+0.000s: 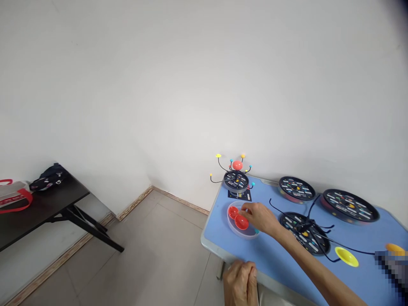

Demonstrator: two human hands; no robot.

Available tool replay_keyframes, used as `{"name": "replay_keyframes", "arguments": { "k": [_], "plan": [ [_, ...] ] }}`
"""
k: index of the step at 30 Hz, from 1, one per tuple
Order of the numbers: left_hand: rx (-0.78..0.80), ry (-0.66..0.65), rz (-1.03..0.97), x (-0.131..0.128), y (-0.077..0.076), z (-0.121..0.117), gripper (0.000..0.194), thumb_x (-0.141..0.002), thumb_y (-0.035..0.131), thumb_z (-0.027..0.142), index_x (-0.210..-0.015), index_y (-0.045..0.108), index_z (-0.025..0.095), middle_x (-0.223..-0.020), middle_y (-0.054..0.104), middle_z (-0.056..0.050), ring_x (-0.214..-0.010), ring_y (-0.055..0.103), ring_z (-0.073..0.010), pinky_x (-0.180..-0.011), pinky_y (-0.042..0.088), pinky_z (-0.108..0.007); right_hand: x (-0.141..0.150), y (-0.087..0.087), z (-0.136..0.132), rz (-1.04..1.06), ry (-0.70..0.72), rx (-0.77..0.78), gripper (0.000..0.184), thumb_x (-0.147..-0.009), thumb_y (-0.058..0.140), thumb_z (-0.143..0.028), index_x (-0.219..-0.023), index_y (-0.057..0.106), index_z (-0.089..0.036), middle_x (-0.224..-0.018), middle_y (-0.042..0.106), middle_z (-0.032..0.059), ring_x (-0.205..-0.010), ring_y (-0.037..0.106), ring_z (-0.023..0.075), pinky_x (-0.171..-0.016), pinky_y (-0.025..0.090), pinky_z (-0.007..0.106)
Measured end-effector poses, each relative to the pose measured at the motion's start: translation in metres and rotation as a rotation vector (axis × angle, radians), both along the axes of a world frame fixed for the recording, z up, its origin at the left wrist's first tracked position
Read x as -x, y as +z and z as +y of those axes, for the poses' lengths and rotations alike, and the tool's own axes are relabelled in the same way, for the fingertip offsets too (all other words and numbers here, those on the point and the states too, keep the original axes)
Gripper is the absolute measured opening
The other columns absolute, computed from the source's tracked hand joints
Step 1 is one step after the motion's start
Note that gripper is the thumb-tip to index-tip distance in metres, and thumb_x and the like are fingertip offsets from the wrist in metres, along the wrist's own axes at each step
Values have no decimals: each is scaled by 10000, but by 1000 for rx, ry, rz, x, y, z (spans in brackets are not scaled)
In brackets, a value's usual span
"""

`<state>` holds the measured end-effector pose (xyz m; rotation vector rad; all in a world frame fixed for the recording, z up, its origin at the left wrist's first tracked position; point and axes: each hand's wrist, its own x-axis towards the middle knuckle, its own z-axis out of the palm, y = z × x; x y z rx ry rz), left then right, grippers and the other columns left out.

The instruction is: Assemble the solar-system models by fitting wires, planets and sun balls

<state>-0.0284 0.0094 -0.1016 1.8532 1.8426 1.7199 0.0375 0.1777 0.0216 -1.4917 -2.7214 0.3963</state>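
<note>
My right hand (259, 217) reaches across the blue table (277, 259) into a clear shallow dish (232, 226). Its fingers are pinched together over two red half-spheres (237, 217) lying in the dish; what they pinch is hidden. My left hand (240, 282) rests curled at the table's near edge, fingers closed, with nothing visible in it. Behind the dish stands an assembled model (236, 177): a black round base, a red ball on top and thin black arms tipped with small coloured balls.
Three black printed discs (296, 188) (350, 205) (304, 238) lie on the table with loose black wire arms (321, 225). A yellow cup-shaped piece (347, 256) and an orange piece (394, 248) lie at the right. A dark side table (47, 208) with bags stands at left.
</note>
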Motion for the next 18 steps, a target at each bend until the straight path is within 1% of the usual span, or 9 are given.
{"name": "replay_keyframes", "arguments": {
  "k": [2,3,8,10,12,14,15,17,18],
  "plan": [
    [15,-5,-14,1,0,-1,307,-1005,371,249,-911,663,224,-644,639,-26,-555,619,-156,-527,456,-244,-5,0,5,21,-15,-9,320,-976,403,-259,-1029,713,-199,-883,769,75,-801,692,205,-618,383,259],
    [23,-8,-20,2,1,-1,304,-1005,375,251,-911,663,224,-647,643,-26,-559,622,-155,-529,459,-240,-8,0,7,19,-16,-14,325,-972,396,-236,-1026,714,-197,-878,769,74,-801,691,205,-619,381,260],
    [43,-24,-33,5,6,-2,312,-1010,376,259,-928,674,213,-670,663,-34,-568,630,-148,-525,469,-227,-20,0,11,-68,43,-39,328,-867,443,-61,-822,736,-201,-841,764,68,-803,694,222,-594,346,271],
    [34,-29,-30,5,8,-1,328,-1014,366,264,-919,675,209,-663,663,-35,-561,629,-148,-521,472,-227,-20,2,8,-117,69,-57,336,-837,451,-17,-771,732,-190,-863,767,90,-810,698,233,-607,353,283],
    [30,-21,-29,5,9,-1,335,-1015,364,267,-906,676,210,-661,663,-36,-566,634,-150,-531,481,-230,-19,4,2,-168,100,-74,316,-828,474,5,-740,724,-167,-904,766,124,-825,703,244,-640,385,299],
    [29,-16,-25,5,10,-1,338,-1014,366,269,-892,676,211,-659,663,-36,-569,637,-152,-531,485,-231,-15,4,-2,-220,126,-87,238,-835,537,-7,-752,717,-138,-914,757,149,-843,704,252,-689,435,322],
    [30,-18,-24,4,10,-1,338,-1014,368,269,-889,676,211,-660,663,-36,-573,639,-154,-533,488,-232,-13,2,-4,-243,135,-91,176,-850,579,-38,-778,713,-127,-904,752,139,-847,701,246,-717,465,337],
    [33,-21,-22,4,10,-1,337,-1014,367,267,-887,675,211,-664,665,-38,-584,645,-157,-537,493,-233,-8,-2,-6,-263,154,-97,66,-892,650,-156,-859,698,-124,-901,733,87,-848,691,214,-768,518,365],
    [32,-25,-18,4,9,-1,338,-1014,366,267,-890,675,211,-663,666,-38,-585,645,-157,-539,495,-235,-6,-4,-6,-256,164,-101,95,-911,662,-222,-903,688,-131,-918,721,61,-846,684,195,-782,536,372]
  ]
}}
